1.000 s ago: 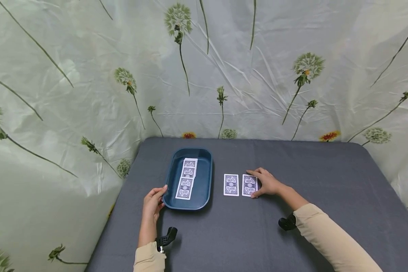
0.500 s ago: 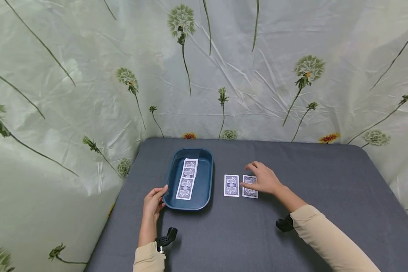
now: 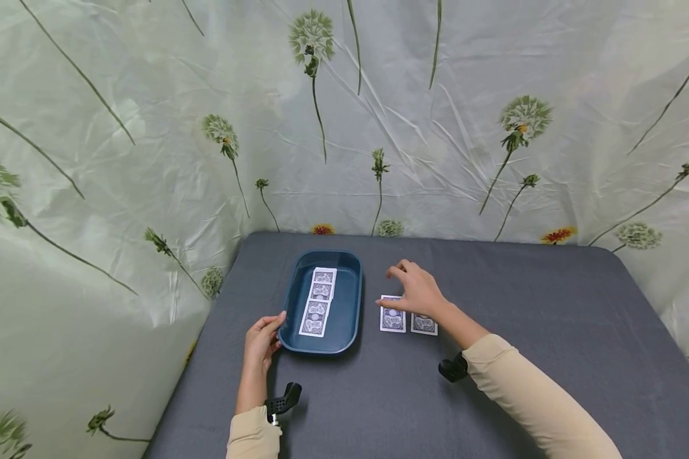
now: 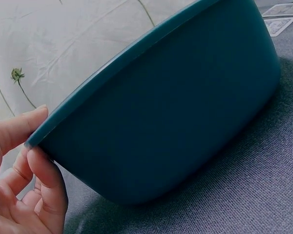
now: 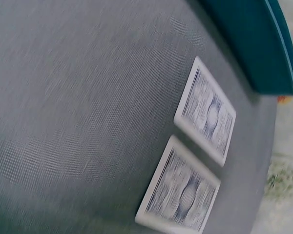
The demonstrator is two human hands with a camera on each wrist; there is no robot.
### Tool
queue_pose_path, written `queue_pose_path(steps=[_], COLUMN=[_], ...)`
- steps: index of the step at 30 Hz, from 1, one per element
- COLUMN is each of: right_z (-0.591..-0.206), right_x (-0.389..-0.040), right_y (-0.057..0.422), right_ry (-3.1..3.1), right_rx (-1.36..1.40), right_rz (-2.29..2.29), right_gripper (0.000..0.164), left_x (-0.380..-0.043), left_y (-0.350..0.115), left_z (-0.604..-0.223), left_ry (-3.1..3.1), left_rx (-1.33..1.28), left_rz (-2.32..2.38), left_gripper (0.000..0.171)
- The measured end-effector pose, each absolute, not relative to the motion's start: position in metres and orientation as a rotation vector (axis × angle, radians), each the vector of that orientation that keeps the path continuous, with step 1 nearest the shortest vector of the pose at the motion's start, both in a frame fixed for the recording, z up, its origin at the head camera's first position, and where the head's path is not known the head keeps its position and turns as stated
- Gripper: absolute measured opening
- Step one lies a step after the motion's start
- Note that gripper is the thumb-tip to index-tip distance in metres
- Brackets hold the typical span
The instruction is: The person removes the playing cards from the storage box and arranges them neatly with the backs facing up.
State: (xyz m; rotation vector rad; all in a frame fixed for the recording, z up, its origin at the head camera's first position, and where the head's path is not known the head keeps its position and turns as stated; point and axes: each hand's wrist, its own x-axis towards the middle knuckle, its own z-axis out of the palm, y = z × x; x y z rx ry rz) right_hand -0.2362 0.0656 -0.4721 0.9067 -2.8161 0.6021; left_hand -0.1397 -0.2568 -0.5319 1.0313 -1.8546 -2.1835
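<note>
In the head view my left hand (image 3: 259,344) pinches the near left side of a dark blue tray (image 3: 347,312). The left wrist view shows the thumb above the rim and curled fingers beneath it. Inside the tray, playing cards (image 3: 314,319) lie face down in an overlapping column. Two more face-down spots of cards sit on the table right of the tray: a left playing card (image 3: 393,321) and a right playing card (image 3: 424,326). Over them hovers my right hand (image 3: 418,294), thumb and index finger spread apart, nothing visible between them. The right wrist view does not show this hand.
A grey cloth (image 3: 373,408) covers the table. Behind it and along the left hangs a pale curtain (image 3: 436,159) printed with flowers. A black wrist camera (image 3: 452,368) sits below my right hand, and another wrist camera (image 3: 284,398) below my left.
My right hand has risen off the right playing card and moved left over the left one, its fingers spread. Both cards remain in place. My left hand keeps its hold on the tray.
</note>
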Motion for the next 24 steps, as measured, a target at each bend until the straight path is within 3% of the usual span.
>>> queue_pose_path(steps=[10, 24], right_z=[-0.466, -0.468], right_x=[-0.236, -0.23], right_y=[0.014, -0.042], right_ry=[-2.911, -2.949], right_rx=[0.905, 1.051], right_rz=[0.609, 0.631], right_gripper=[0.061, 0.062], left_x=[-0.14, -0.141], left_y=[-0.258, -0.258], left_z=[-0.531, -0.532], left_ry=[-1.861, -1.854], left_rx=[1.02, 0.998], left_rz=[-2.169, -2.192], left_gripper=[0.025, 0.022])
